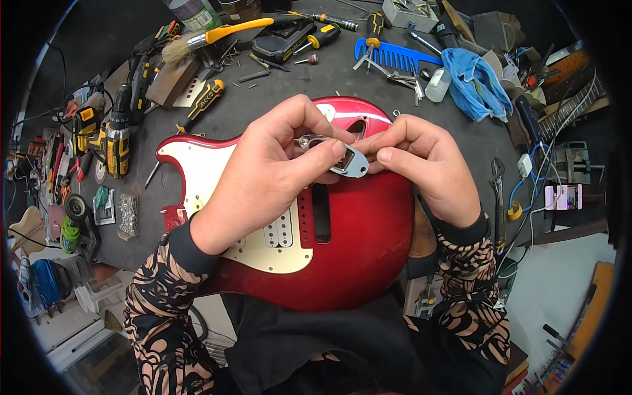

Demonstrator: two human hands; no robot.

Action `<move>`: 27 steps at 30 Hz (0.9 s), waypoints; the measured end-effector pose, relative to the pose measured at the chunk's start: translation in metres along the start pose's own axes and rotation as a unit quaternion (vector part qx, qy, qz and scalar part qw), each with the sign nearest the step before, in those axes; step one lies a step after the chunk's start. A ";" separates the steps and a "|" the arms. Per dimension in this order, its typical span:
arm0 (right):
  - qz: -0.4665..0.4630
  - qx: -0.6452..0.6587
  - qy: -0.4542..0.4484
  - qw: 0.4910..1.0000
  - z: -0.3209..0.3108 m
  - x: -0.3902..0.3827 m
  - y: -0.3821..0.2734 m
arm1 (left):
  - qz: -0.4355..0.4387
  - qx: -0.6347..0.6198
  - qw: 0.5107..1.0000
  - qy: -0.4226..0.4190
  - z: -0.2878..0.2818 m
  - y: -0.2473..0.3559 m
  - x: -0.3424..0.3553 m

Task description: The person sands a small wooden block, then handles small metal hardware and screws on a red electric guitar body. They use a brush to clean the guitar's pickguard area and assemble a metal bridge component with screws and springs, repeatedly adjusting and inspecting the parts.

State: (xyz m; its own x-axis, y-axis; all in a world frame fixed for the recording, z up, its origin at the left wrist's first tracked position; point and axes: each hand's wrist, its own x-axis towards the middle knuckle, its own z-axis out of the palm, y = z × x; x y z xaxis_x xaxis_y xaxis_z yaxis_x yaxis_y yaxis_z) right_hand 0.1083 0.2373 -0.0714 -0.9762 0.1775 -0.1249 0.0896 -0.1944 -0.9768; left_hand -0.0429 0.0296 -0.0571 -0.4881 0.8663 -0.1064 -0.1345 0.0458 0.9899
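A red electric guitar body [368, 243] with a cream pickguard [204, 164] lies on the dark workbench [276, 92], its lower edge against my lap. Above its middle, both my hands pinch a small chrome boat-shaped plate [352, 163]. My left hand [263, 174] grips the plate's left end between thumb and fingers. My right hand [424, 164] holds the right end with its fingertips. The plate hovers near an open cavity in the red top [359, 125]. Part of the pickguard and pickups is hidden under my left hand.
Tools crowd the bench's far side: a yellow-handled brush [210, 36], screwdrivers [204, 102], a blue comb [392, 56], a blue cloth [477, 82], yellow cordless drills [115, 135], a guitar neck [569, 105] at right, a wrench [498, 191], a phone [563, 196].
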 end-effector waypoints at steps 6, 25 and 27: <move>0.009 0.013 0.008 1.000 -0.001 0.000 0.000 | 0.007 0.040 0.999 0.002 0.001 0.001 -0.002; -0.131 -0.140 0.125 0.973 0.030 -0.006 0.006 | 0.003 -0.022 0.999 0.042 0.006 -0.002 0.000; -0.122 -0.112 0.145 0.975 0.038 -0.010 0.006 | 0.002 -0.024 0.999 0.042 0.007 -0.002 0.000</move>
State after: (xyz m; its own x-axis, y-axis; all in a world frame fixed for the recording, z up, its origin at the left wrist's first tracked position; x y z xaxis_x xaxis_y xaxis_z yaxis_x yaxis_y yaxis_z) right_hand 0.1107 0.1981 -0.0696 -0.8798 0.4637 0.1044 -0.0665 0.0974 -0.9930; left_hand -0.0370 0.0332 -0.0581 -0.5595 0.8211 -0.1128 -0.1730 0.0174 0.9848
